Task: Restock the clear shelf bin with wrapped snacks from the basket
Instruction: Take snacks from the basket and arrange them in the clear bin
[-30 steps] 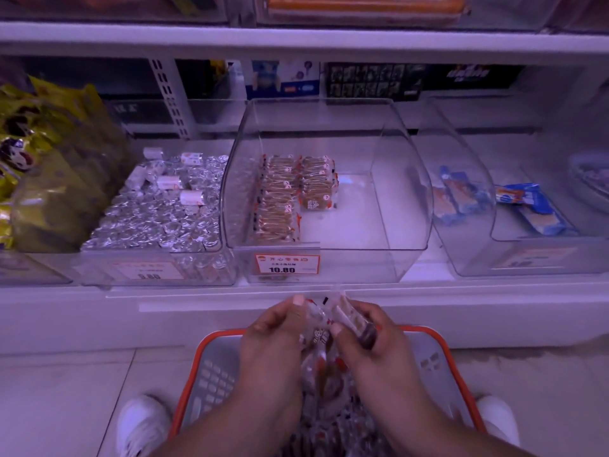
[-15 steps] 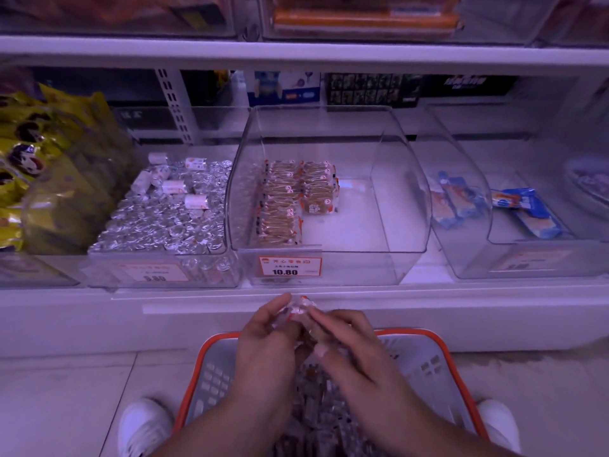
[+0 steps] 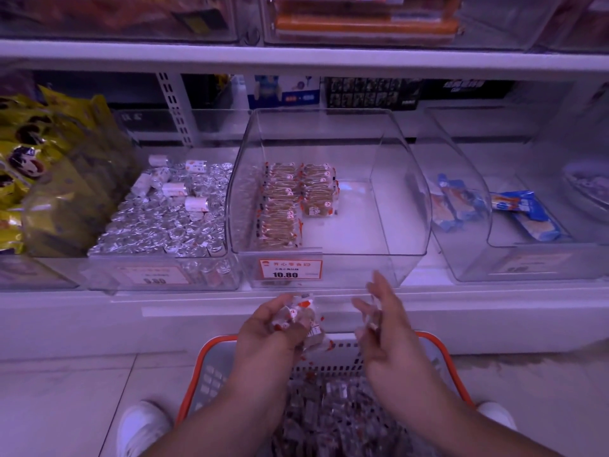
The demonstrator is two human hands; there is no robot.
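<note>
Left hand [image 3: 273, 328] clutching a bunch of wrapped snacks [image 3: 298, 316] above orange-rimmed basket [image 3: 441, 357], right hand [image 3: 384, 328] fingers loose, maybe one wrapper, cannot tell, clear shelf bin [image 3: 398, 199] just ahead with two snack rows at left, price tag [image 3: 290, 268] on front lip, foil candy bin [image 3: 158, 222] left, blue packets [image 3: 524, 216] right.

Both forearms reach forward from the bottom of the frame, side by side and a little apart, wrists level. The left hand [image 3: 273, 328] is turned palm-up, its fingers curled round a cluster of wrapped snacks [image 3: 296, 313] held against the palm. The right hand [image 3: 384, 328] stands edge-on with its palm facing left, fingers loosely spread and pointing up and forward; a blur at its fingertips leaves it unclear whether a clear wrapper is pinched there.
</note>
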